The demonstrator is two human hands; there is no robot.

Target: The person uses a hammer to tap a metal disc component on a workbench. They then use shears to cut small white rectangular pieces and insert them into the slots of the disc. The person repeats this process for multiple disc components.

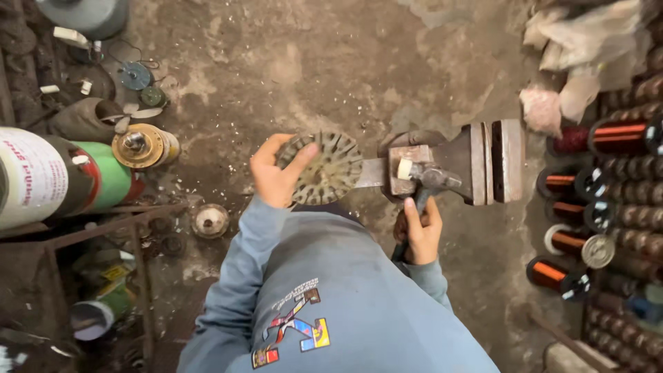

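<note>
My left hand (276, 173) grips the rim of a round slotted metal disc (326, 169), a grey core with radial slots, held flat above the floor. A flat metal bar (371, 173) runs from the disc's right edge into a block. My right hand (418, 231) is closed around a dark hammer handle (414, 214); the hammer head (431, 176) rests against the block on a heavy steel anvil-like fixture (483, 162). My blue sleeves and shirt fill the lower middle.
Spools of copper wire (608, 138) line the right side. A green and white cylinder (62, 176) lies at left beside a brass-coloured motor part (141, 146). Small round metal parts (210, 221) and scraps litter the dirty concrete floor. Rags (573, 48) sit at top right.
</note>
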